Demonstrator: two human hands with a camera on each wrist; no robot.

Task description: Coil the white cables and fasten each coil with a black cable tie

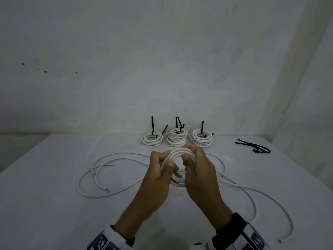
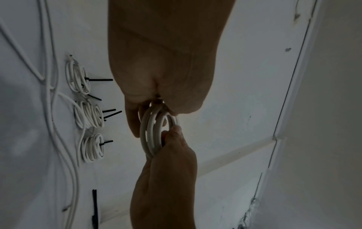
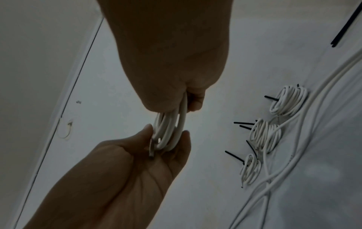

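Note:
A small coil of white cable (image 1: 180, 152) is held upright above the table, between both hands. My left hand (image 1: 162, 165) grips its left side, thumb across the loops. My right hand (image 1: 196, 163) grips the right side, thumb inside the ring. In the left wrist view the coil (image 2: 150, 136) hangs from my left hand (image 2: 156, 99), with the right hand (image 2: 170, 147) pinching it from below. The right wrist view shows the coil (image 3: 166, 130) between my right hand (image 3: 176, 93) and left hand (image 3: 156, 148). No tie shows on this coil.
Three tied coils (image 1: 177, 139) with upright black tie tails line the table's back edge by the wall. Loose black ties (image 1: 255, 147) lie at the right rear. Uncoiled white cables (image 1: 100, 170) sprawl left and right (image 1: 252, 195) under my hands.

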